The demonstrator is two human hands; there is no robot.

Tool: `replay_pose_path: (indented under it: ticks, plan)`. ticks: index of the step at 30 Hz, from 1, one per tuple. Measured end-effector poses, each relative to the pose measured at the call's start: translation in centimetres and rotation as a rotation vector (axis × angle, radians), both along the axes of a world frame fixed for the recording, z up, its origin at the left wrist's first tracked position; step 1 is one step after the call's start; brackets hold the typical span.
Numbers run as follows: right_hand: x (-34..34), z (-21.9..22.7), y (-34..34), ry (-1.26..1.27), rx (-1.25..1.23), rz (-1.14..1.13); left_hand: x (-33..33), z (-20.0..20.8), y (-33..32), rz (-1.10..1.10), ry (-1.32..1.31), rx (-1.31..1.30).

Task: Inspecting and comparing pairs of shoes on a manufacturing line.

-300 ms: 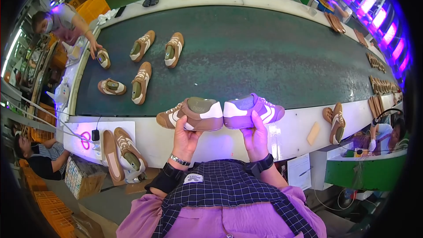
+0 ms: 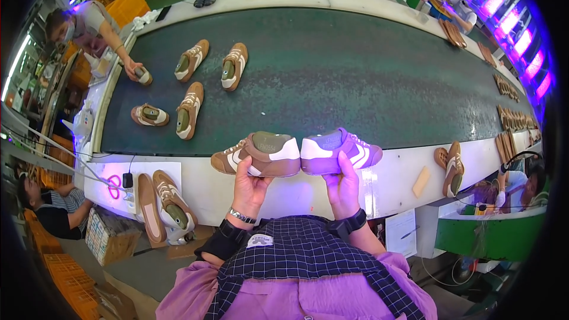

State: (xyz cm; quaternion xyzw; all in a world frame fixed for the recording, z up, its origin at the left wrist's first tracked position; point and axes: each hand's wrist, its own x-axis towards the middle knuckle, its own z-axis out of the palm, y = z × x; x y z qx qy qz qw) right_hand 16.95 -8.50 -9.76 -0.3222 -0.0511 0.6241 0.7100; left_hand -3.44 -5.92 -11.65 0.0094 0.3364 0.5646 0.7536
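Both of my hands hold brown sneakers with white trim, heel to heel, just above the conveyor's near edge. My left hand (image 2: pixel 250 188) grips the left sneaker (image 2: pixel 278 163) from below, its toe pointing left and an olive-green form filling its opening. Held the same way, the right sneaker (image 2: pixel 368 153) points its toe right; my right hand (image 2: pixel 344 188) has its thumb against the heel side. Purple light tints this sneaker and hand. The white heel patches almost meet. My fingers behind the shoes are partly hidden.
Several similar sneakers (image 2: pixel 189 109) lie on the dark green conveyor (image 2: pixel 332 71). At the far left, a co-worker's hand (image 2: pixel 131 70) holds another. More sneakers (image 2: pixel 172 201) rest on the white ledge at left, a pale block (image 2: pixel 421 181) and another shoe (image 2: pixel 453 172) at right.
The co-worker's hand at the far left has picked up and tilted the sneaker there. My hands and the two sneakers in them stay nearly still.
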Motion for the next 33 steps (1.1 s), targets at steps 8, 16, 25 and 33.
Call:
replay_pose_path:
  ticks: [8, 16, 25, 33]
  plan:
    - [-0.3, 0.1, 0.2, -0.042, -0.007, -0.02, 0.1, -0.4, 0.1, 0.033, 0.005, -0.022]
    - [0.0, -0.3, -0.4, -0.073, -0.016, -0.019, -0.5, -0.6, -0.4, 0.019, 0.077, 0.068]
    - [0.3, 0.9, 0.0, -0.202, 0.027, -0.036, -0.9, 0.1, -0.2, 0.0, 0.21, 0.137]
    - [0.6, 0.7, 0.1, -0.261, 0.048, -0.044, -1.1, -0.1, -0.4, -0.005, 0.211, 0.129]
